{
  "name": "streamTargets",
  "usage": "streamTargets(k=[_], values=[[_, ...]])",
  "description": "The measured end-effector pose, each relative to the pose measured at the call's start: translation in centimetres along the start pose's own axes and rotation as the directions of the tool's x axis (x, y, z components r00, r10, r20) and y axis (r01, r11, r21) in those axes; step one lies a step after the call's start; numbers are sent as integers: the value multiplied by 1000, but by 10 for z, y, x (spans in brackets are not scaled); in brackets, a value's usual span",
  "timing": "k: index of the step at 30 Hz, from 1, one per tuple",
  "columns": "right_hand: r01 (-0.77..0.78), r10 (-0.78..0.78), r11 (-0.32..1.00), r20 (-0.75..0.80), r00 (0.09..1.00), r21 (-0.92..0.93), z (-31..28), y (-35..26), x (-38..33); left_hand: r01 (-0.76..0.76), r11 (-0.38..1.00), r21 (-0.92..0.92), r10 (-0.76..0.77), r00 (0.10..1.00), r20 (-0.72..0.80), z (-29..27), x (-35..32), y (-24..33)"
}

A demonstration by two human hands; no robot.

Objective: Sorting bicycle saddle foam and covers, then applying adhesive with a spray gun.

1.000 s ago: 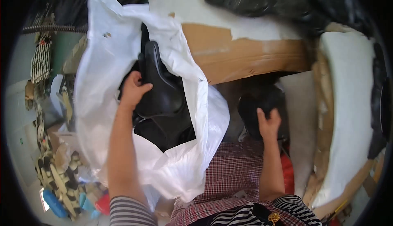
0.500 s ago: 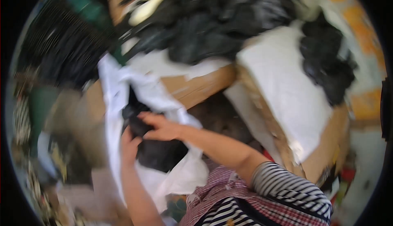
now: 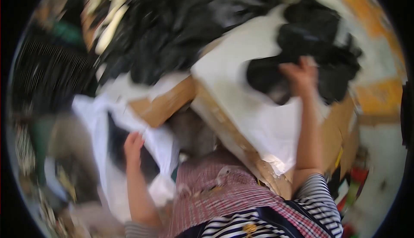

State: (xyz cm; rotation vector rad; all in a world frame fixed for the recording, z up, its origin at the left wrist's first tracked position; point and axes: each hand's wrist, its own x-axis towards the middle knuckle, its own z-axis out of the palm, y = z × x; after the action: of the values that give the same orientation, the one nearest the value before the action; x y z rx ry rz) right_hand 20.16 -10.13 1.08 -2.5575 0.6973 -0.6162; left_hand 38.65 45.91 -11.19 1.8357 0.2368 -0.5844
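My right hand [image 3: 302,76] is over the black, rubbery, glove-like pieces [image 3: 319,35] on the white-topped box. Its thumb and fingers are apart against one dark piece [image 3: 265,76]; blur hides whether they grip it. My left hand [image 3: 134,145] is above the mouth of a white bag [image 3: 90,117], fingers curled together with nothing visible in them. Inside the bag lies a dark mass [image 3: 116,145], its outline smeared.
A large heap of black pieces [image 3: 159,26] spreads across the far side, with cream, finger-shaped pieces [image 3: 110,31] at its left. The white-topped cardboard box [image 3: 241,104] slants in front of me. Corrugated black material [image 3: 51,74] stands at the far left.
My right hand has left the white bag and moved right to the black pieces on the box. My left hand has stayed by the bag, off the dark piece both hands were touching.
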Motion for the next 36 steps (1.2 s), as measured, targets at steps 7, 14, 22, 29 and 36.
streamTargets(k=[7, 14, 22, 29, 36], values=[[-98, 36, 993, -625, 780, -66, -116, 177, 46, 384, 923, 11, -338, 827, -449, -71, -1, -40], [-208, -158, 899, 729, 666, 384, 181, -308, -62, 332, 841, 427, -28, 815, -579, -180, 17, -116], [687, -845, 261, 505, -177, 678, 427, -365, -330, 37, 816, 576, 16, 996, -86, -151, 115, -109], [755, -854, 210, 493, -168, 622, 398, -385, -285, -35, 860, 509, 84, 994, -74, -193, 98, -144], [787, -593, 518, 804, 49, 335, 472, -394, -259, 410, 694, -591, -642, 724, -251, -175, 30, -175]])
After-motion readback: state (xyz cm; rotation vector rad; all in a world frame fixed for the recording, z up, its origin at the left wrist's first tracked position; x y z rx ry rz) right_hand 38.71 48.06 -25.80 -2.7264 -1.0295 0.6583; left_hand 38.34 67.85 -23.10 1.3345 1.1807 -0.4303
